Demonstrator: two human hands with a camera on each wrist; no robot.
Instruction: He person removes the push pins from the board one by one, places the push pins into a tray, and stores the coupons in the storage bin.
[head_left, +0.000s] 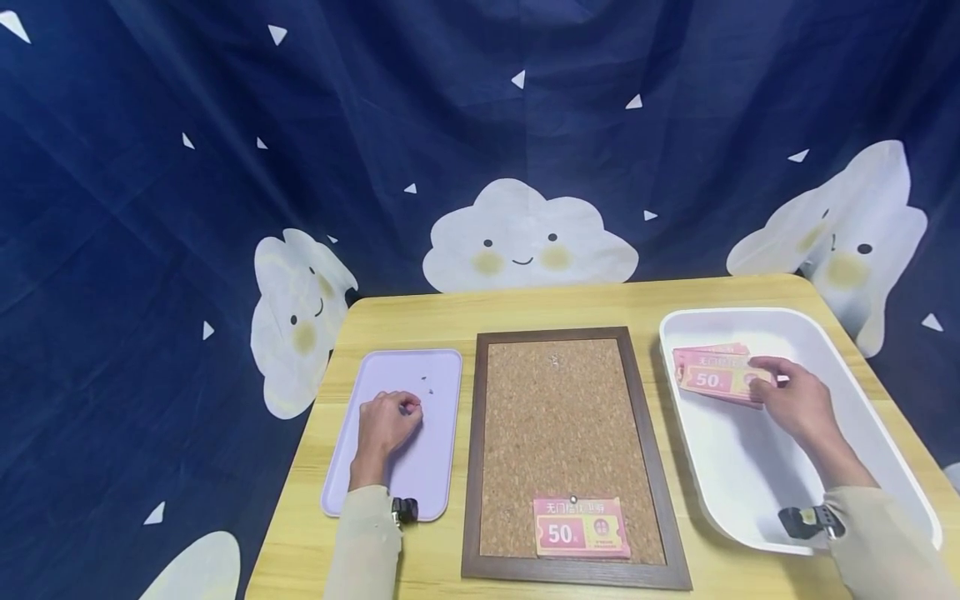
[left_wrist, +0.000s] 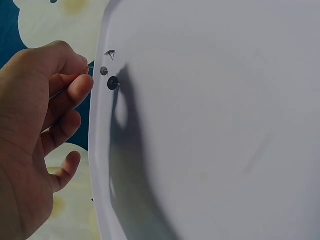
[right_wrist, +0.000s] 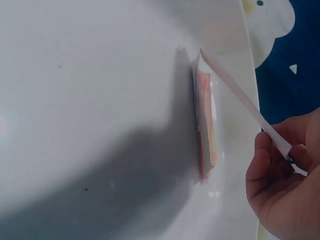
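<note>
My left hand (head_left: 387, 425) is over the lilac tray (head_left: 442, 442), pinching a thumbtack (left_wrist: 90, 67) between thumb and index finger; its pin shows in the left wrist view. Several loose thumbtacks (left_wrist: 113, 83) lie on the tray just beyond the fingertips. Over the white bin (head_left: 738, 500), my right hand (head_left: 802, 406) pinches one end of a pink and yellow paper coupon (head_left: 707, 380). The right wrist view shows that coupon slanting up from a small stack of coupons (right_wrist: 206, 125) in the bin. How many coupons the stack has cannot be told.
Between tray and bin lies a brown-framed corkboard (head_left: 562, 425). A pink coupon (head_left: 581, 537) lies at its lower end, with a tack (head_left: 573, 499) at its top edge. Small bits (head_left: 554, 361) show near the board's top. A dark blue curtain (head_left: 480, 100) hangs behind the wooden table (head_left: 420, 321).
</note>
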